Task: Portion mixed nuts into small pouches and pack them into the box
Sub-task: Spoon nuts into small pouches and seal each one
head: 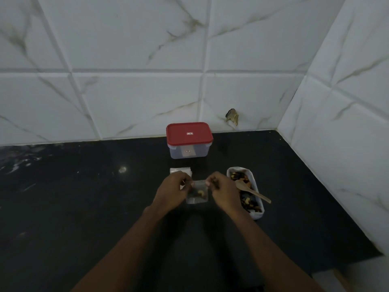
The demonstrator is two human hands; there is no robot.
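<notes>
clear pouch (197,193): left grip (171,191), right grip (224,192)

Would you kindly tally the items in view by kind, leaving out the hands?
Red-lidded box: 1
Tray of mixed nuts: 1
Wooden spoon: 1
Held pouch with nuts: 1
Stack of empty pouches: 1
Total: 5

Before you, a glossy black surface (84,207) filling the lower frame, white marble-veined wall tiles (136,39) across the top and right, a chipped brown hole (232,116) right of centre, pale smears (19,165) at your left edge
</notes>
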